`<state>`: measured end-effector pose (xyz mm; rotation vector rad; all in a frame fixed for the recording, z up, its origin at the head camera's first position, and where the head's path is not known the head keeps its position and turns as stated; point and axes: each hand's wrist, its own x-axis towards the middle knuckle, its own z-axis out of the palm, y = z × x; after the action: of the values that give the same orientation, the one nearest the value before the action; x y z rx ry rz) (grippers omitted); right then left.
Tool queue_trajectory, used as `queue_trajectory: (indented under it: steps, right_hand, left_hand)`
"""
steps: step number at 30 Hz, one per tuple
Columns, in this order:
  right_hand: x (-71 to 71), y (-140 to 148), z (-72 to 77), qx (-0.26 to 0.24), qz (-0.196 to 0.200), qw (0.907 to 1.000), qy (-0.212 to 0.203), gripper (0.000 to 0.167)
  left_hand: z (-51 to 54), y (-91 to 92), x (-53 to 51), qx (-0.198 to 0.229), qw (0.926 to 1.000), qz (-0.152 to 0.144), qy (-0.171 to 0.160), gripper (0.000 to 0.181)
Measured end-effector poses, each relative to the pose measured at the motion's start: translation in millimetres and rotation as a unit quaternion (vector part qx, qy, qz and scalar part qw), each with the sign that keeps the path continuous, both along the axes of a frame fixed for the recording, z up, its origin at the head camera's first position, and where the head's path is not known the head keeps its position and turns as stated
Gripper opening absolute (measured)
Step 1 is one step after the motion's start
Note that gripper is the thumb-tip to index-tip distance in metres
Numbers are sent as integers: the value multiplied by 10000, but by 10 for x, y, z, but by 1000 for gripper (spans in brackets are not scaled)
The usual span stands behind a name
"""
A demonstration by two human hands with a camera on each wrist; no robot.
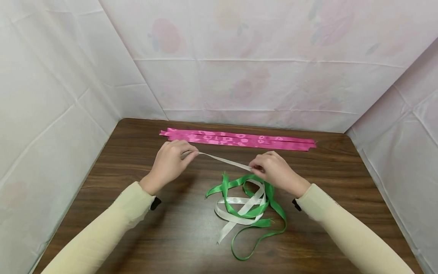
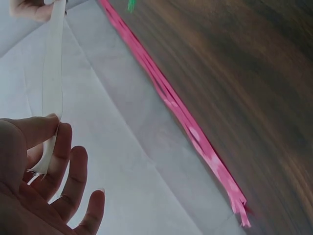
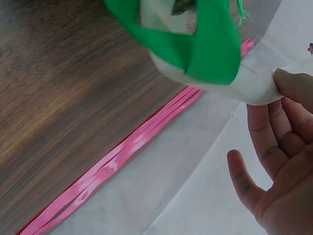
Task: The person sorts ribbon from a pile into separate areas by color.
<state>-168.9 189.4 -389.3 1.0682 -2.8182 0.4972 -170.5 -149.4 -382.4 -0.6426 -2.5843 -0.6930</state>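
Observation:
Stretched between both hands is a white ribbon (image 1: 224, 160). My left hand (image 1: 171, 161) pinches it near its frayed end (image 2: 41, 169), thumb against forefinger, in the left wrist view. Farther along, my right hand (image 1: 275, 169) pinches the same ribbon between thumb and fingers. Below the right hand, loops of white ribbon (image 1: 224, 215) lie tangled with green ribbon (image 1: 278, 209). In the right wrist view, a green loop (image 3: 215, 49) crosses over the white ribbon close to the right hand.
Several pink ribbons (image 1: 236, 139) lie side by side along the back of the brown wooden table (image 1: 164, 236). Pale cloth walls (image 1: 253, 83) stand behind the table and on both sides.

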Motion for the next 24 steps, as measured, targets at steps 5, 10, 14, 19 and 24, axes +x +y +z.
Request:
queue_trajectory:
  steps: [5, 10, 14, 19, 24]
  right_hand:
    - [34, 82, 4, -55, -11, 10000, 49, 7]
    - [71, 160, 29, -60, -126, 9999, -72, 7]
    - [102, 220, 36, -40, -196, 9997, -162, 7]
    - [144, 281, 49, -44, -171, 9997, -148, 7]
    - [171, 350, 84, -168, -163, 9997, -39, 8]
  left_hand:
    - [31, -78, 2, 63, 9999, 58, 67, 5]
    - [66, -148, 12, 105, 9998, 102, 124, 5]
    - [97, -194, 11, 185, 9996, 106, 201, 4]
    - [122, -241, 10, 262, 9991, 129, 310, 4]
    - [124, -294, 7, 278, 9987, 143, 396, 4]
